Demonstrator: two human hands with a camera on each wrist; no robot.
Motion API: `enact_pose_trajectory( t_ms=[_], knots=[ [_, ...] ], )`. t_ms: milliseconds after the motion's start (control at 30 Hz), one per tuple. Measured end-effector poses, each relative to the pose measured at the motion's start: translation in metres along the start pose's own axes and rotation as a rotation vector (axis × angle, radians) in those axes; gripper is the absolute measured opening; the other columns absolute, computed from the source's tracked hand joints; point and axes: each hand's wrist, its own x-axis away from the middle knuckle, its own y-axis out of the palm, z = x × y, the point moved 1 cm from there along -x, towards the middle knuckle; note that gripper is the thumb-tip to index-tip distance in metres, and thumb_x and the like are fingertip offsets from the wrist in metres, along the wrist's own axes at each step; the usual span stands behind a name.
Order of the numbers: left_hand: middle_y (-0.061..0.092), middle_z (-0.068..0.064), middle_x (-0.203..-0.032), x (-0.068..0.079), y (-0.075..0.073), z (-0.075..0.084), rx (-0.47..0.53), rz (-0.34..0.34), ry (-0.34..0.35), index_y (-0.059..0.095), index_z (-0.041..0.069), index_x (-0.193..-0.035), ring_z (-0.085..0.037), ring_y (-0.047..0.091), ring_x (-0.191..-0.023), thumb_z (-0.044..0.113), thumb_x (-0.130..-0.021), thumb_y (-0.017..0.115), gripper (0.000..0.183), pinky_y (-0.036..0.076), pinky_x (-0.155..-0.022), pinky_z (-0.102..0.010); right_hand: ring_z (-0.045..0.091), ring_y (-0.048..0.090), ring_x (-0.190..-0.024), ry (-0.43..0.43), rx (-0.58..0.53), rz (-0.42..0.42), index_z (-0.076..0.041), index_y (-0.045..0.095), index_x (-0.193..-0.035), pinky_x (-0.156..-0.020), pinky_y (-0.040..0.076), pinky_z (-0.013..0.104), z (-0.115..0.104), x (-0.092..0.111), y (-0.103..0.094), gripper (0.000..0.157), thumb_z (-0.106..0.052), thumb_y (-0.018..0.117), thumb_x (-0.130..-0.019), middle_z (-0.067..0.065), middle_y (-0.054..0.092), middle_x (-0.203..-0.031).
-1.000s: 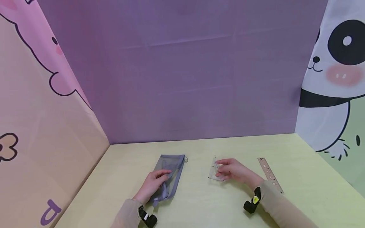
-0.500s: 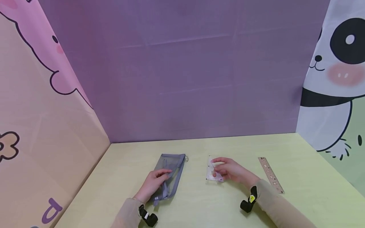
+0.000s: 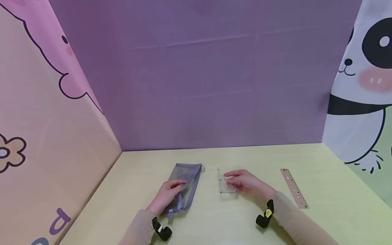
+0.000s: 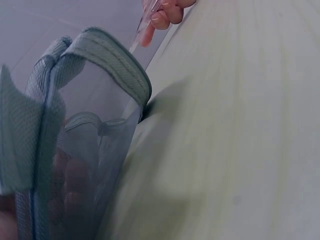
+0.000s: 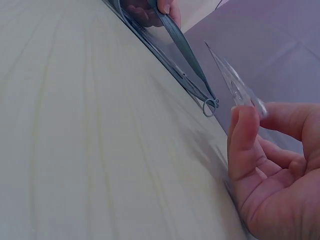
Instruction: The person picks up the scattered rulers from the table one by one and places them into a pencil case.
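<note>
On the left half of the table lies a grey-blue mesh zip pouch [image 3: 190, 190], with a small ring at its far corner. My left hand [image 3: 168, 194] grips its opening edge; through the mesh in the left wrist view, curled fingers [image 4: 75, 200] show. My right hand [image 3: 249, 183] pinches a clear plastic set square [image 3: 225, 186] between thumb and fingers, above the table and to the right of the pouch. Seen from the right wrist, the set square [image 5: 232, 82] is nearly edge-on, its point near the pouch's ringed end [image 5: 209, 106].
A pinkish ruler [image 3: 294, 189] with cut-out shapes lies on the pale yellow table [image 3: 251, 224], right of my right hand. A purple backdrop [image 3: 196, 85] rises at the table's far edge, with printed panels at both sides.
My right hand has carried the set square left, closer to the pouch, and turned it somewhat. The left hand keeps its grip on the pouch. The head view has shifted slightly.
</note>
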Motion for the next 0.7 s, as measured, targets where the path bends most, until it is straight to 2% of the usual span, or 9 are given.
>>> enact_pose_trajectory(
  t_ms=[167, 267, 500, 700],
  knots=[
    [0.065, -0.010, -0.098, 0.005, 0.001, 0.011, -0.004, 0.005, 0.004, 0.067, -0.001, -0.118, -0.016, 0.046, -0.068, 0.009, -0.094, 0.057, 0.028, 0.038, -0.057, -0.026, 0.007, 0.056, -0.067, 0.003, 0.008, -0.030, 0.013, 0.049, -0.133, -0.056, 0.047, 0.023, -0.001, -0.001, 0.004, 0.047, -0.003, 0.060, -0.090, 0.000, 0.067, -0.081],
    [0.065, -0.011, -0.100, 0.013, 0.001, 0.024, 0.006, -0.002, 0.015, 0.066, -0.003, -0.117, -0.016, 0.046, -0.069, 0.007, -0.093, 0.057, 0.028, 0.039, -0.058, -0.026, 0.008, 0.058, -0.068, 0.003, 0.001, -0.051, 0.014, 0.047, -0.134, -0.058, 0.050, 0.025, -0.001, -0.002, 0.007, 0.048, -0.003, 0.059, -0.091, -0.001, 0.065, -0.077],
    [0.065, -0.011, -0.099, 0.014, 0.001, 0.026, 0.004, -0.003, 0.015, 0.067, -0.002, -0.117, -0.016, 0.047, -0.068, 0.008, -0.093, 0.056, 0.028, 0.039, -0.058, -0.026, 0.012, 0.061, -0.070, 0.000, -0.056, -0.105, 0.016, 0.040, -0.137, -0.065, 0.055, 0.029, -0.001, -0.004, 0.014, 0.051, 0.002, 0.057, -0.091, 0.005, 0.062, -0.084],
    [0.065, -0.011, -0.102, 0.015, 0.000, 0.026, 0.011, 0.001, 0.010, 0.067, -0.002, -0.116, -0.017, 0.047, -0.069, 0.008, -0.093, 0.057, 0.027, 0.038, -0.058, -0.026, 0.014, 0.063, -0.072, -0.010, -0.070, -0.099, 0.017, 0.037, -0.137, -0.069, 0.056, 0.032, 0.003, -0.010, 0.023, 0.051, 0.005, 0.056, -0.091, 0.008, 0.061, -0.084]
  ],
)
